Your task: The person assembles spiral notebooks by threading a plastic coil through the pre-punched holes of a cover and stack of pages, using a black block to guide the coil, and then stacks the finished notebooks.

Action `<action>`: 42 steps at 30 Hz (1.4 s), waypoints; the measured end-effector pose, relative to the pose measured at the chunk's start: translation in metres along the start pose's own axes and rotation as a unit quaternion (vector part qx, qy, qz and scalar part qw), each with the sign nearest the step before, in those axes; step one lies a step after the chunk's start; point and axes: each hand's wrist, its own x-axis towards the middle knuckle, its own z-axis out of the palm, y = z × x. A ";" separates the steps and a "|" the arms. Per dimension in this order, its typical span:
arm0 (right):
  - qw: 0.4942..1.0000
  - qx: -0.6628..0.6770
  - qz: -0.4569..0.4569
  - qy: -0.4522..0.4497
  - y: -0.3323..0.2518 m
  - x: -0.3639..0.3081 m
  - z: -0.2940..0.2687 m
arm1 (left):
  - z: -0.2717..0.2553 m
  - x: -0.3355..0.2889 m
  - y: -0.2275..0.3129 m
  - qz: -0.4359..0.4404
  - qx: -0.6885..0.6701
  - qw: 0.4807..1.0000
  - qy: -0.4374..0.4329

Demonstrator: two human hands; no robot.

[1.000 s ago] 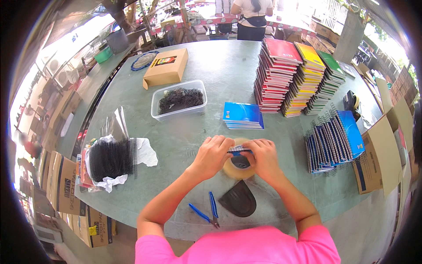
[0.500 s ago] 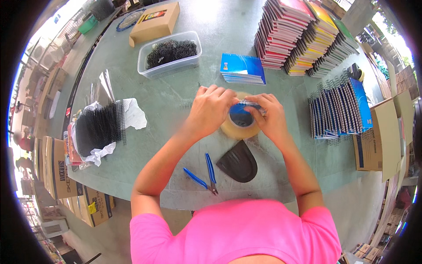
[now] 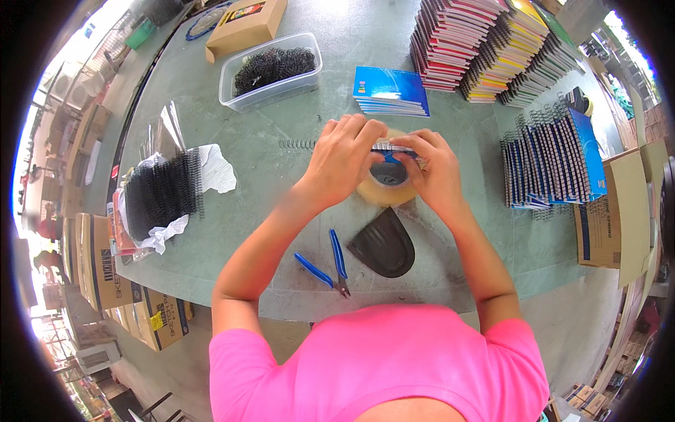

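My left hand (image 3: pixel 343 156) is closed, fingers pinched at the bound edge of a small blue notebook (image 3: pixel 391 157). A thin dark spiral coil (image 3: pixel 298 144) sticks out to the left from behind that hand. From the right, my right hand (image 3: pixel 434 167) grips the notebook's edge between thumb and fingers. Both hands are over a wide roll of tape (image 3: pixel 375 195), and the notebook is partly hidden by them. Nearer to me lie blue-handled cutters (image 3: pixel 339 264), their handles spread, and a dark rounded pad (image 3: pixel 384 244).
A stack of blue notebooks (image 3: pixel 391 90) lies beyond my hands. Coiled blue notebooks (image 3: pixel 552 163) stand at right beside a carton (image 3: pixel 598 232). Tall red notebooks (image 3: pixel 450 42) are at far right. Black coils fill a clear tub (image 3: pixel 271 98); more coils (image 3: pixel 162 193) lie left.
The spiral coil now shows more clearly left of my left hand. Both hands remain at the notebook's edge, with the fingers slightly shifted. The whole view has shifted a little.
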 end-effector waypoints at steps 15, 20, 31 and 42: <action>1.000 0.011 -0.011 0.002 0.002 0.002 0.004 | -0.004 -0.010 0.013 0.060 0.134 0.988 -0.054; 0.994 0.094 0.048 0.025 0.008 0.005 -0.007 | 0.014 -0.073 0.070 -0.155 0.041 0.935 -0.317; 0.918 0.348 0.187 -0.042 0.033 -0.002 -0.002 | -0.018 -0.044 0.057 -0.152 -0.126 0.980 0.012; 0.924 0.345 0.153 -0.064 0.031 -0.005 -0.002 | -0.039 -0.008 0.036 -0.138 -0.029 0.989 0.045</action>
